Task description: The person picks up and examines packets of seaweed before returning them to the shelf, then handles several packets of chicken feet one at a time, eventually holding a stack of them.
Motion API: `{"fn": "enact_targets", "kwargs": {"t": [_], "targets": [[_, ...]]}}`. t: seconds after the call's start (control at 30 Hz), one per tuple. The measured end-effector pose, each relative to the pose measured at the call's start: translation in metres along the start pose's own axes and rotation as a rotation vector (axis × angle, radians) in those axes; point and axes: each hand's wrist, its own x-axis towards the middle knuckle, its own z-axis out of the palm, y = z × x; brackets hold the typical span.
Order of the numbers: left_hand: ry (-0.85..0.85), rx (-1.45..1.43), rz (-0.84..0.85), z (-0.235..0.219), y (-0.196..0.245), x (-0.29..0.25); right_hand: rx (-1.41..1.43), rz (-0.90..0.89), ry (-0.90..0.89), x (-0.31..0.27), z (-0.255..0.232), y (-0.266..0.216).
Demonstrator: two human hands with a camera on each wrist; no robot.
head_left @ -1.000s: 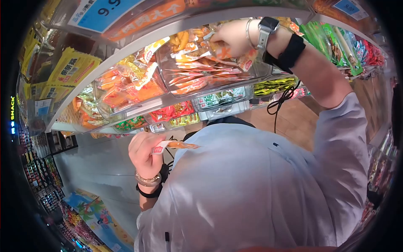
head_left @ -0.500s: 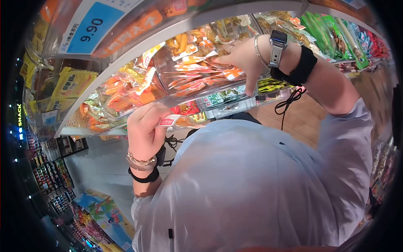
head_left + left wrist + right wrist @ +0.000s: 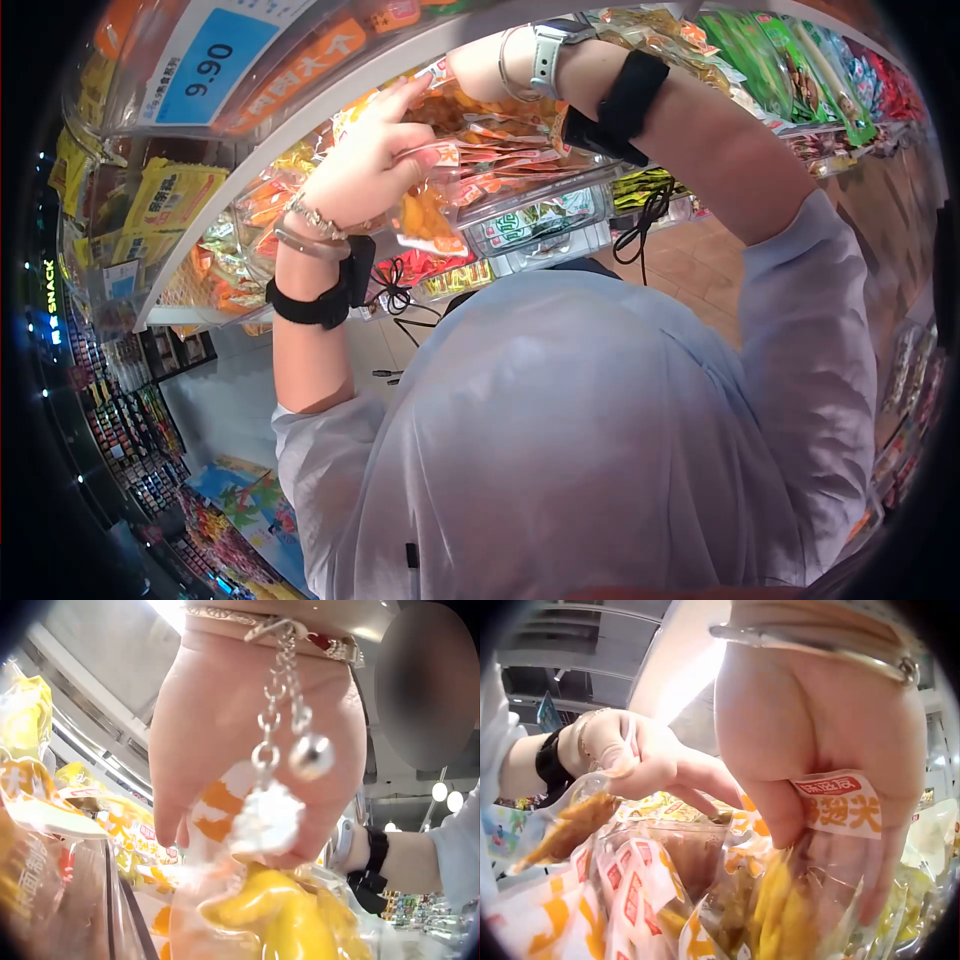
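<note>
Over a bin of snack packets, my left hand (image 3: pixel 365 165) pinches a clear packet of orange-yellow food (image 3: pixel 425 215) that dangles below its fingers; the left wrist view shows the yellow contents (image 3: pixel 277 915) close up. My right hand (image 3: pixel 480 70) reaches into the bin just to the right of the left hand. Seen from the right wrist, the right hand (image 3: pixel 825 735) has its thumb and fingers round a packet with a red and orange label (image 3: pixel 840 802). White-and-orange packets (image 3: pixel 641 892) stand in a row beside it. The right fingertips are partly hidden.
Other bins hold green packets (image 3: pixel 790 70) to the right and orange ones to the left. A clear upper bin with a blue 9.90 price tag (image 3: pixel 213 68) overhangs the front. Dark cables (image 3: pixel 395 285) hang below the shelf, near the lower rack.
My left hand has risen from below the shelf edge to the bin, carrying its packet. The right hand, spread over the packets half a second ago, has moved left and now grips one.
</note>
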Motion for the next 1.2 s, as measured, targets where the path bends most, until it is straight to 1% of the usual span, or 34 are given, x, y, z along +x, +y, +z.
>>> {"fn": "enact_targets", "kwargs": {"t": [0.07, 0.1, 0.13, 0.2, 0.23, 0.27, 0.33, 0.37, 0.47, 0.53, 0.57, 0.6, 0.63, 0.7, 0.73, 0.8, 0.83, 0.9, 0.93, 1.0, 1.03, 1.1, 1.13, 1.2], "targets": [[-0.005, 0.035, -0.020, 0.001, -0.001, 0.010, 0.132, -0.030, -0.013, 0.007, 0.007, 0.005], [-0.032, 0.062, -0.080, -0.003, 0.009, 0.015, 0.248, -0.090, 0.054, 0.006, 0.009, 0.004], [-0.032, 0.064, -0.081, -0.002, 0.012, 0.018, 0.248, -0.092, 0.055, 0.006, 0.010, 0.003], [-0.040, 0.148, -0.148, -0.001, 0.012, 0.023, -0.141, -0.284, -0.074, -0.002, 0.015, -0.005], [-0.040, 0.214, -0.120, 0.004, 0.007, 0.023, -0.088, -0.220, -0.048, -0.014, 0.017, -0.008], [-0.042, 0.215, -0.119, 0.002, 0.005, 0.027, -0.036, -0.192, -0.030, -0.014, 0.024, -0.005], [-0.314, -0.107, -0.385, -0.004, 0.002, 0.034, 0.054, -0.155, -0.063, -0.017, 0.018, 0.000], [-0.278, -0.092, -0.300, -0.001, -0.008, 0.033, 0.055, -0.159, -0.061, -0.019, 0.015, 0.000], [-0.309, -0.167, -0.327, -0.001, -0.014, 0.036, -0.011, -0.121, -0.057, -0.020, 0.013, 0.002], [-0.314, -0.154, -0.331, -0.001, -0.015, 0.038, -0.195, -0.197, -0.057, -0.010, 0.020, 0.010], [-0.380, -0.209, -0.409, -0.001, -0.017, 0.041, -0.155, -0.108, -0.109, -0.005, 0.025, 0.010], [-0.446, -0.266, -0.488, -0.001, -0.017, 0.043, -0.155, -0.112, -0.110, -0.004, 0.027, 0.009], [-0.445, -0.269, -0.493, -0.001, -0.016, 0.043, -0.168, -0.132, -0.185, -0.004, 0.029, 0.007], [-0.495, -0.223, -0.578, -0.005, -0.013, 0.046, -0.193, -0.163, -0.333, -0.005, 0.033, 0.005], [-0.491, -0.222, -0.575, -0.004, -0.014, 0.046, -0.210, -0.176, -0.405, -0.005, 0.034, 0.006], [-0.359, -0.279, -0.514, -0.001, -0.016, 0.043, -0.153, -0.155, -0.324, -0.002, 0.047, 0.012], [-0.357, -0.280, -0.512, -0.002, -0.015, 0.044, -0.155, -0.154, -0.325, -0.005, 0.046, 0.017], [-0.393, -0.272, -0.538, -0.006, -0.011, 0.046, 0.037, -0.157, -0.346, -0.011, 0.041, 0.026], [-0.392, -0.272, -0.537, -0.002, -0.015, 0.045, 0.036, -0.157, -0.347, -0.008, 0.042, 0.026], [-0.337, -0.504, -0.188, 0.006, -0.026, 0.047, 0.099, -0.114, -0.362, -0.001, 0.046, 0.026], [-0.341, -0.509, -0.186, 0.005, -0.029, 0.052, 0.102, -0.110, -0.367, 0.000, 0.046, 0.027], [-0.556, -0.678, -0.345, 0.002, -0.033, 0.064, 0.559, -0.012, -0.446, -0.002, 0.047, 0.028], [-0.527, -0.633, -0.288, 0.003, -0.034, 0.069, 0.561, -0.008, -0.450, -0.005, 0.047, 0.028], [-0.569, -0.677, -0.338, 0.002, -0.035, 0.080, 0.777, -0.050, -0.451, -0.017, 0.042, 0.028]]}}
